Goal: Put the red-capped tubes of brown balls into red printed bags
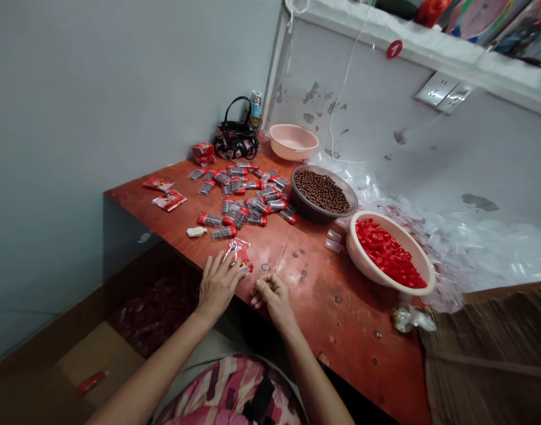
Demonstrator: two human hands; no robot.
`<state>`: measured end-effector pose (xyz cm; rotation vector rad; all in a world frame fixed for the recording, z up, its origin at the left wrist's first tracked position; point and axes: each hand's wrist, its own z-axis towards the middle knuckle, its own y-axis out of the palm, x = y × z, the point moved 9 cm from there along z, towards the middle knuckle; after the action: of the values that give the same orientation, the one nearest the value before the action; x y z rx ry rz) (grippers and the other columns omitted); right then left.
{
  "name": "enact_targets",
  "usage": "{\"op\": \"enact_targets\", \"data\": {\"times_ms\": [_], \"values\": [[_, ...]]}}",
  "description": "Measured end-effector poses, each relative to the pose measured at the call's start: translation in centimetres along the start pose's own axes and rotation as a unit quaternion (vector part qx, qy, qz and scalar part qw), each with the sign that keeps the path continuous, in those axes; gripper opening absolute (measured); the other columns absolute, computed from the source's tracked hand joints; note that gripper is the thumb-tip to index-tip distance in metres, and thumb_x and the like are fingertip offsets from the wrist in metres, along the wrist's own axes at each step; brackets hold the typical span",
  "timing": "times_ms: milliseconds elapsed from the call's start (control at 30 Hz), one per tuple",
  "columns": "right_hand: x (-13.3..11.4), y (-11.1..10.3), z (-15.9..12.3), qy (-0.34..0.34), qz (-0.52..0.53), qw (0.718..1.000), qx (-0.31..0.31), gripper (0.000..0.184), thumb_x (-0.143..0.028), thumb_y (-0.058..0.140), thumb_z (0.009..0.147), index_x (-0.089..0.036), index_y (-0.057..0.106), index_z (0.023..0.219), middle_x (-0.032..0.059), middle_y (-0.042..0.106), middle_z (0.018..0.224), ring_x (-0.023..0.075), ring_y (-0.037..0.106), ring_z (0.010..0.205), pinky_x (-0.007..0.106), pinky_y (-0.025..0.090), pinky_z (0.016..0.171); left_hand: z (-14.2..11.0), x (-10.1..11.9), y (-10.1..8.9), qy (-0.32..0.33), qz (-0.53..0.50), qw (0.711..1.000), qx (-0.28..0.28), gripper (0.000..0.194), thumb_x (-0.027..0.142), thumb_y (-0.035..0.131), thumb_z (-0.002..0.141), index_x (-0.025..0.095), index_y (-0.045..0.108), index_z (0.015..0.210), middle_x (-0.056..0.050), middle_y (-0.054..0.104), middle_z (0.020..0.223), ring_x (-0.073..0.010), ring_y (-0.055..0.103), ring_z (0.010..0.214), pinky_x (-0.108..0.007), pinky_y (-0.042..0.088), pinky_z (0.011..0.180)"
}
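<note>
My left hand (pixel 217 283) lies at the near edge of the red-brown table (pixel 305 283), fingers stretched out and resting on a small clear packet with a red print (pixel 238 251). My right hand (pixel 270 293) sits just to its right with the fingers curled in; whether anything is in them I cannot make out. Beyond the hands lies a heap of small filled tubes with red caps (pixel 243 198). A dark bowl of brown beads (pixel 322 192) and a pale bowl of red caps (pixel 387 254) stand to the right.
A pile of clear plastic tubes (pixel 456 242) spreads along the back wall. An empty pink basin (pixel 293 141), a black handbag (pixel 236 140) and red packets (pixel 168 199) occupy the far corner. A cardboard box (pixel 75 360) stands on the floor to the left.
</note>
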<state>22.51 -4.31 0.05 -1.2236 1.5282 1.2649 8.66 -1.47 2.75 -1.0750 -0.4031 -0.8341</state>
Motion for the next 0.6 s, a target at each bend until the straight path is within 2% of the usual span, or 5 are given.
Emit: {"op": "enact_targets", "data": {"times_ms": [133, 300, 400, 500, 600], "values": [[-0.5, -0.4, 0.6, -0.019, -0.059, 0.998, 0.008, 0.018, -0.033, 0.054, 0.075, -0.016, 0.051, 0.071, -0.0022, 0.059, 0.058, 0.0077, 0.054, 0.045, 0.016, 0.041, 0.042, -0.2, 0.0, 0.5, 0.03, 0.063, 0.997, 0.029, 0.023, 0.023, 0.053, 0.076, 0.029, 0.063, 0.095, -0.004, 0.055, 0.117, -0.0273, 0.035, 0.118, -0.052, 0.018, 0.098], [-1.9, -1.0, 2.5, -0.081, -0.115, 0.988, 0.059, 0.018, -0.031, 0.057, 0.072, -0.018, 0.056, 0.083, 0.0008, 0.062, 0.079, 0.0123, 0.058, 0.07, 0.021, 0.045, 0.059, -0.4, 0.7, 0.1, 0.073, 0.053, 0.994, 0.058, 0.027, 0.023, 0.052, 0.077, 0.026, 0.06, 0.102, -0.006, 0.056, 0.115, -0.0256, 0.039, 0.115, -0.05, 0.021, 0.097], [-1.9, -0.5, 4.1, -0.051, -0.073, 0.995, 0.04, 0.023, -0.03, 0.059, 0.07, -0.019, 0.053, 0.09, -0.0006, 0.062, 0.076, 0.0124, 0.058, 0.064, 0.021, 0.045, 0.053, 0.1, 1.9, -0.3, 0.087, 0.002, 0.995, 0.052, 0.029, 0.022, 0.054, 0.075, 0.028, 0.06, 0.103, -0.004, 0.056, 0.115, -0.0258, 0.038, 0.116, -0.05, 0.02, 0.099], [-2.4, -0.9, 5.2, -0.035, -0.006, 0.998, 0.049, 0.026, -0.024, 0.062, 0.065, -0.019, 0.052, 0.089, -0.0051, 0.058, 0.061, 0.0089, 0.053, 0.049, 0.019, 0.042, 0.048, 0.7, 1.4, -0.8, 0.0, -0.125, 0.991, 0.052, 0.038, 0.027, 0.061, 0.07, 0.027, 0.057, 0.108, -0.005, 0.056, 0.116, -0.0269, 0.043, 0.112, -0.045, 0.026, 0.098], [-3.0, -1.1, 5.7, -0.036, 0.011, 0.998, 0.046, 0.028, -0.02, 0.066, 0.06, -0.017, 0.053, 0.085, -0.0072, 0.054, 0.053, 0.0064, 0.048, 0.044, 0.017, 0.038, 0.046, 0.4, -1.3, 0.5, -0.191, -0.32, 0.927, 0.025, 0.034, 0.034, 0.061, 0.067, 0.021, 0.062, 0.099, -0.007, 0.064, 0.098, -0.0257, 0.058, 0.091, -0.039, 0.044, 0.083]]}}
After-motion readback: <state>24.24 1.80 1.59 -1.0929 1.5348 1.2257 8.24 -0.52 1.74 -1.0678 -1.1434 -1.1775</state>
